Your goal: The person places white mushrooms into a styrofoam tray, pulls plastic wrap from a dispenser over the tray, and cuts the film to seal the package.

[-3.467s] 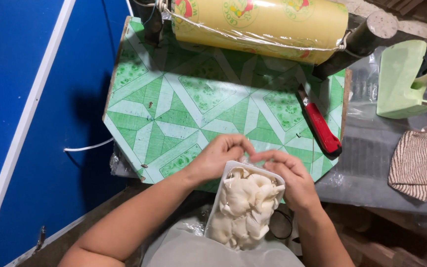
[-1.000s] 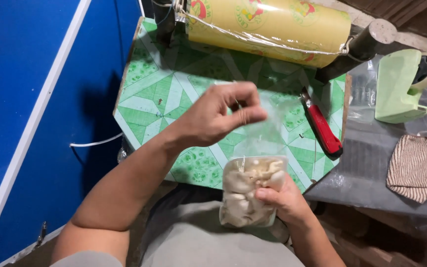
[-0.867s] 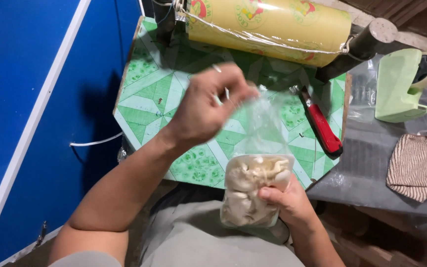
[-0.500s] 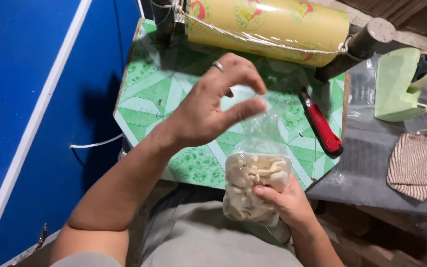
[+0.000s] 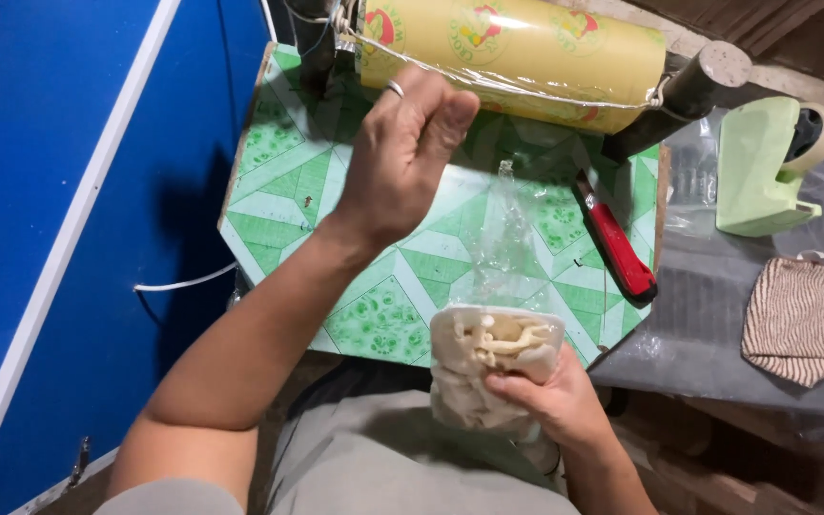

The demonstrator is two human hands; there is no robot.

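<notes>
Right hand [image 5: 538,399]: wrapped around a clear plastic bag [image 5: 494,367] of pale mushroom pieces, gripping it from below, just off the counter's [image 5: 278,191] near edge.
Bag's neck [image 5: 503,229]: twisted film rising upright over the green-patterned top.
Left hand [image 5: 402,153]: raised, fingers curled loosely shut; whether it pinches anything, I cannot tell.
Far edge: yellow roll of film [image 5: 517,57].
Right edge: red knife [image 5: 614,236].

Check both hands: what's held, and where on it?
Right hand grips the clear bag of pale mushrooms around its filled lower body. Left hand is raised, curled; holds nothing visible.
</notes>
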